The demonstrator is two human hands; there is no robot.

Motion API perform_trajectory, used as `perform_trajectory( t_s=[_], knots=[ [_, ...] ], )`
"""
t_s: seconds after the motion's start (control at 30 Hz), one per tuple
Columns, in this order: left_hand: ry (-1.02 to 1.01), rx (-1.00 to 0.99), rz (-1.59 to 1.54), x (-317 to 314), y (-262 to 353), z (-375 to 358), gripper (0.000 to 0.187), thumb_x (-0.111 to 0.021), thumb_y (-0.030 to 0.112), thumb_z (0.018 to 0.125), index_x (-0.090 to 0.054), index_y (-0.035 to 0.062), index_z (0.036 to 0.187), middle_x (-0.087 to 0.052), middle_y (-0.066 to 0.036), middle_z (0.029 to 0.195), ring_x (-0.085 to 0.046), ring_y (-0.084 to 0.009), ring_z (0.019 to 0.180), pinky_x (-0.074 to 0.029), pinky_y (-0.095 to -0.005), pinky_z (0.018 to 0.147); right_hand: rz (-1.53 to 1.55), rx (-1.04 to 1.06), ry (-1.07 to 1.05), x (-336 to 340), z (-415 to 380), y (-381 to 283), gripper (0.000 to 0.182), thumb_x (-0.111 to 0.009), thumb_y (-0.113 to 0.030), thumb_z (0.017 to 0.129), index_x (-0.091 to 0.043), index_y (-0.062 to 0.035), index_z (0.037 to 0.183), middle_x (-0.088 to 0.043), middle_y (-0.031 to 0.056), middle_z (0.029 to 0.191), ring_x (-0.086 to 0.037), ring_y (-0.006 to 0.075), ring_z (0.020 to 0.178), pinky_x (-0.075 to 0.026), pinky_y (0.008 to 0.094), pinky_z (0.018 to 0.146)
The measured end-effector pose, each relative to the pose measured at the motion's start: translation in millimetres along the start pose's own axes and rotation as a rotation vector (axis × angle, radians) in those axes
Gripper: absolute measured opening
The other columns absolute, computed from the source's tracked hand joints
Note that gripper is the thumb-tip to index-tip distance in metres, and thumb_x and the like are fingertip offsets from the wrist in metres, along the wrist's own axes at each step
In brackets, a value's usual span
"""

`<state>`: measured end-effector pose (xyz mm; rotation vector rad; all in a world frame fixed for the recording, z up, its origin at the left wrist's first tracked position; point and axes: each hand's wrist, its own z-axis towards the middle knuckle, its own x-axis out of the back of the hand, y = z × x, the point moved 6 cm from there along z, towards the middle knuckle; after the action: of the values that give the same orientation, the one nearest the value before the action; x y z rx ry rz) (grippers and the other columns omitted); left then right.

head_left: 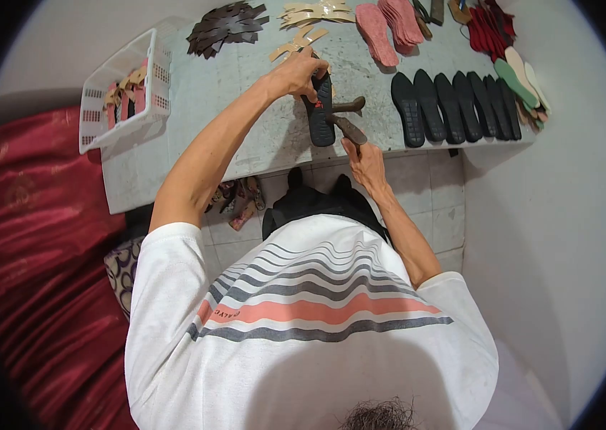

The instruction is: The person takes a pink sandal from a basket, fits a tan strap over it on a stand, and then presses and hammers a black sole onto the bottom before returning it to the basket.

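My left hand [298, 76] is closed around the upper end of a black shoe sole [322, 129], which is held over the table with a small red mark on its face. In my right hand [367, 166] is a dark, worn hammer [349, 130], its head right at the lower edge of the sole. A brown curved piece like a tool handle [349, 105] shows just beyond the hammer, beside the sole. Tan straps [296, 44] lie behind my left hand.
A row of several black soles [448, 107] lies along the right front edge of the table [210, 136]. Pink insoles [378, 36], dark strips [225, 30] and red pieces [489, 32] sit farther back. A white basket [152, 75] holding straps stands left.
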<state>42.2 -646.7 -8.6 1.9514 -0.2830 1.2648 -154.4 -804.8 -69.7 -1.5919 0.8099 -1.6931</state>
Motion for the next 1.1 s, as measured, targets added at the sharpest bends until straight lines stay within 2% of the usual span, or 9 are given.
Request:
perform_trajectory(
  t_s=[0.13, 0.2, 0.3, 0.6, 0.63, 0.67, 0.77, 0.87, 1.1],
  knots=[
    [-0.017, -0.06, 0.111, 4.5, 3.2, 1.8, 0.053, -0.096, 0.018, 0.062, -0.063, 0.0043, 0.102, -0.05, -0.023, 0.121, -0.062, -0.0426, 0.107, -0.058, -0.0489, 0.088, 0.018, -0.032, 0.128, -16.2, -25.1, 8.3, 0.029, -0.066, -0.032, 0.104, -0.06, -0.0051, 0.115, -0.058, 0.0181, 0.059, -0.058, 0.0324, 0.047, -0.042, 0.0424, 0.049],
    [-0.042, -0.082, 0.108, 2.0, 1.3, 3.9, 0.054, -0.096, 0.018, 0.062, -0.063, 0.0042, 0.102, -0.049, -0.024, 0.121, -0.062, -0.0431, 0.106, -0.059, -0.0484, 0.088, 0.028, -0.06, 0.177, -23.8, -35.7, 10.8, 0.03, -0.066, -0.032, 0.104, -0.061, -0.0046, 0.114, -0.057, 0.0181, 0.059, -0.058, 0.0325, 0.047, -0.043, 0.0419, 0.049],
    [-0.016, -0.127, 0.069, -2.0, -7.8, 8.9, 0.058, -0.097, 0.028, 0.056, -0.068, 0.0081, 0.103, -0.058, -0.024, 0.114, -0.062, -0.0419, 0.105, -0.055, -0.0477, 0.088, 0.048, -0.105, 0.254, -33.6, -50.2, 8.7, 0.031, -0.067, -0.032, 0.103, -0.063, -0.0041, 0.114, -0.058, 0.0184, 0.06, -0.058, 0.0326, 0.048, -0.044, 0.041, 0.05],
    [-0.088, -0.185, 0.143, 5.5, -0.8, 14.0, 0.053, -0.097, 0.031, 0.061, -0.069, 0.0067, 0.098, -0.06, -0.024, 0.112, -0.061, -0.0417, 0.109, -0.055, -0.0489, 0.09, 0.08, -0.189, 0.412, -71.7, -80.1, -0.6, 0.031, -0.069, -0.033, 0.102, -0.063, -0.0048, 0.114, -0.06, 0.0191, 0.063, -0.065, 0.0327, 0.053, -0.05, 0.0407, 0.054],
    [-0.09, -0.188, 0.115, 3.3, -5.4, 18.6, 0.048, -0.096, 0.028, 0.064, -0.068, 0.0046, 0.096, -0.063, -0.024, 0.105, -0.066, -0.0397, 0.1, -0.056, -0.0469, 0.085, 0.088, -0.195, 0.41, -74.4, -79.7, -3.4, 0.03, -0.069, -0.032, 0.102, -0.063, -0.005, 0.114, -0.06, 0.0191, 0.063, -0.065, 0.0329, 0.053, -0.05, 0.0411, 0.054],
    [-0.092, -0.189, 0.086, 0.8, -10.6, 22.1, 0.044, -0.095, 0.024, 0.068, -0.068, 0.0024, 0.094, -0.066, -0.024, 0.098, -0.07, -0.0377, 0.091, -0.057, -0.0449, 0.08, 0.088, -0.198, 0.416, -76.4, -77.8, -5.7, 0.03, -0.069, -0.032, 0.102, -0.063, -0.005, 0.114, -0.06, 0.0191, 0.063, -0.065, 0.0329, 0.053, -0.05, 0.0411, 0.054],
    [0.016, -0.267, 0.114, 5.8, -11.5, 22.9, 0.038, -0.093, 0.025, 0.07, -0.071, 0.003, 0.09, -0.071, -0.019, 0.085, -0.071, -0.0335, 0.086, -0.056, -0.0448, 0.079, 0.042, -0.17, 0.413, -78.6, -62.3, -17.9, 0.029, -0.068, -0.031, 0.102, -0.063, -0.0049, 0.114, -0.06, 0.0199, 0.063, -0.064, 0.0342, 0.052, -0.049, 0.0418, 0.053],
    [-0.03, -0.328, 0.023, 1.7, -22.8, 33.7, 0.036, -0.093, 0.025, 0.069, -0.072, 0.004, 0.089, -0.072, -0.017, 0.082, -0.071, -0.0325, 0.085, -0.055, -0.0439, 0.077, 0.022, -0.143, 0.391, -76.9, -40.6, -28.3, 0.029, -0.067, -0.031, 0.103, -0.061, -0.0047, 0.114, -0.059, 0.02, 0.062, -0.064, 0.0357, 0.052, -0.048, 0.0429, 0.052],
    [-0.077, -0.265, -0.02, 4.0, -20.3, 36.6, 0.035, -0.094, 0.024, 0.066, -0.073, 0.0045, 0.087, -0.073, -0.016, 0.082, -0.071, -0.0327, 0.083, -0.055, -0.0432, 0.075, -0.064, -0.084, 0.341, -68.6, 29.1, -61.7, 0.032, -0.066, -0.035, 0.104, -0.059, -0.0055, 0.112, -0.062, 0.0222, 0.065, -0.066, 0.0437, 0.06, -0.048, 0.0482, 0.053]
  ],
)
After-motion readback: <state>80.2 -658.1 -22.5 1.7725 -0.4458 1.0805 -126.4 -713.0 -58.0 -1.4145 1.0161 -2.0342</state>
